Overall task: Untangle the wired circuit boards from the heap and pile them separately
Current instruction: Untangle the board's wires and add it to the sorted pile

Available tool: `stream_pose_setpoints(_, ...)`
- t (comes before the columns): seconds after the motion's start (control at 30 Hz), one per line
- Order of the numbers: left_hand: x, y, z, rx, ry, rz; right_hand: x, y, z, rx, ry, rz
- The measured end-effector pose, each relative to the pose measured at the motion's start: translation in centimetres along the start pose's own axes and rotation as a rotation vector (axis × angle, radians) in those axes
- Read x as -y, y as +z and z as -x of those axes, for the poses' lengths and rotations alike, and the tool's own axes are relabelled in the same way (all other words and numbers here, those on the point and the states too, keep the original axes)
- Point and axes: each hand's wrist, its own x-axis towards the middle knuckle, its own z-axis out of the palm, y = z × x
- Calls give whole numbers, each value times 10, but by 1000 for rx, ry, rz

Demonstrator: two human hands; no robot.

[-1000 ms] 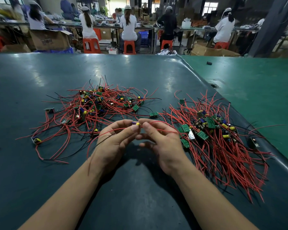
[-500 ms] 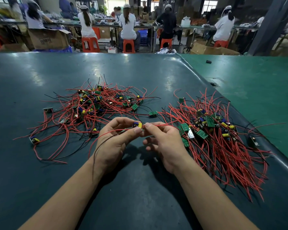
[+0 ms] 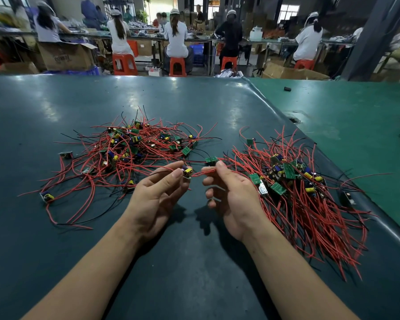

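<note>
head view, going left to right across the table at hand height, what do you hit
stray board with yellow capacitor → tangled heap → left hand → held board → right hand → sorted pile → lighter green mat

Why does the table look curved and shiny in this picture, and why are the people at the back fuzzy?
Head view: the wide-angle lens bows the table edge; overhead lights leave pale glare patches on the dark mat; the seated workers are smeared by blur, while the left hand, right hand and the held circuit board stay sharp, casting soft shadows beneath.
</note>
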Motion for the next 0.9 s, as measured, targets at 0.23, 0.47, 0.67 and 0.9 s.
stream_pose_setpoints(0.23,-7,-6,-2,45,-84,37,13,-20,-2,197,-152,-211)
stream_pose_setpoints(0.47,-8,-6,-3,87,-128,81,22,-28,0,159,-127,-555)
stream_pose_setpoints(0.67,-12,-4,0,104,-193,103,12,-22,-6,-33,-66,-64)
stream_pose_setpoints(0.9,-3,0,10,107,-357,-178,-8,-9,-1,91,-18,310)
